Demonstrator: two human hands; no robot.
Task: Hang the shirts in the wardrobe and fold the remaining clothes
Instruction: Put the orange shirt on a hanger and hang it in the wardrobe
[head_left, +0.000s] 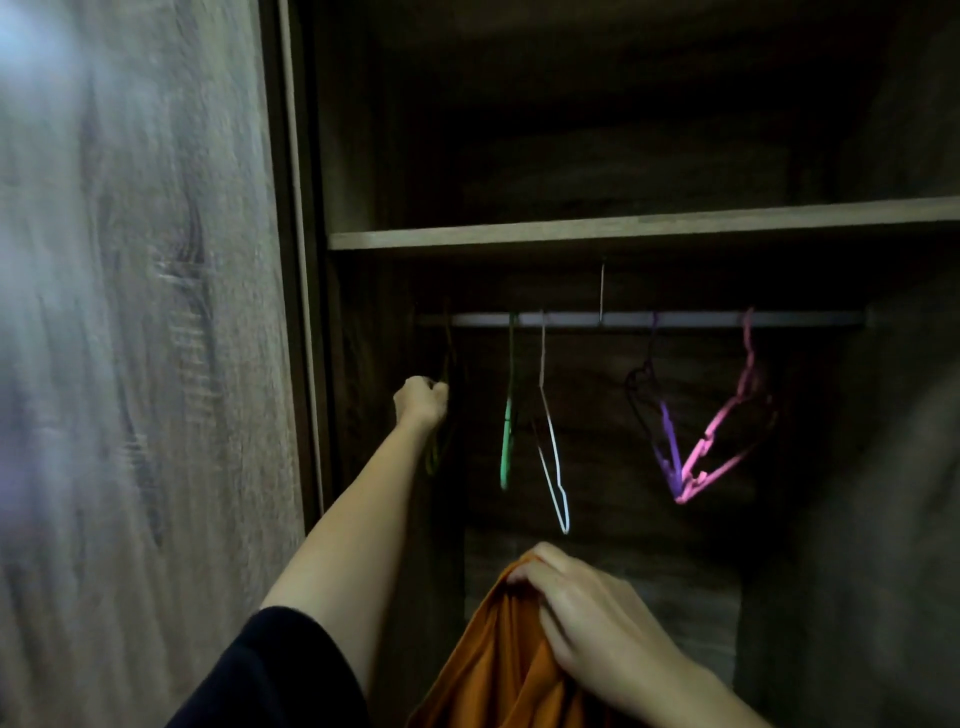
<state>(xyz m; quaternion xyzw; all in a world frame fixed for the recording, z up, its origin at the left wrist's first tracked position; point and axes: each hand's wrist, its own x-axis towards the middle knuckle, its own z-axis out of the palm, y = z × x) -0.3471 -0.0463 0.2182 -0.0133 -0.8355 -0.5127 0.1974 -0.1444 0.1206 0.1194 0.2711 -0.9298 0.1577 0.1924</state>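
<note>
Wood-grain brown wardrobe (156, 312) stands open and dim, with a plank shelf (623, 228) across it and a pale metal rail (597, 318) just beneath. An orange fabric shirt (498, 660) hangs bunched at the bottom of the view, in front of the opening and below the rail. Its top edge is pinched in the curled fingers of the person's right hand (592, 618).

The left hand (422, 401), on a bare forearm from a black sleeve (270, 675), reaches to the rail's far left. Its fist is closed on what appears to be a dark thin hanger (442, 364).

A pink plastic hanger (722, 431) and a purple plastic hanger (670, 441) dangle tangled together at the right. A white wire hanger (553, 467) and a green plastic hanger (506, 447) hang side by side left of centre.
</note>
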